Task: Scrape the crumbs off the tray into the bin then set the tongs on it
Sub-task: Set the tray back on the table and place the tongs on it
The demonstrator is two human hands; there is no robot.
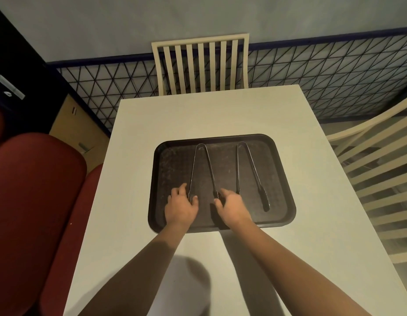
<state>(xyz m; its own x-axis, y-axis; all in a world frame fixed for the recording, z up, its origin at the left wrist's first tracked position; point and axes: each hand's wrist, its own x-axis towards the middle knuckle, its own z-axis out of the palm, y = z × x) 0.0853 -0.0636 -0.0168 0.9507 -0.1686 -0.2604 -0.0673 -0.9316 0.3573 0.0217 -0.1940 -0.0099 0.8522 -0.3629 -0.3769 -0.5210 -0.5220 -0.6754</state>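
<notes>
white table (134,137) | dark tray (282,190), two tongs (201,165) | slatted chair (200,65) beyond

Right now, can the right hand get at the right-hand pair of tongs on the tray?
Probably yes. The right hand is at the left tongs' near tip, and the right tongs lie flat on the tray just beside it, with nothing between them or on top.
</notes>
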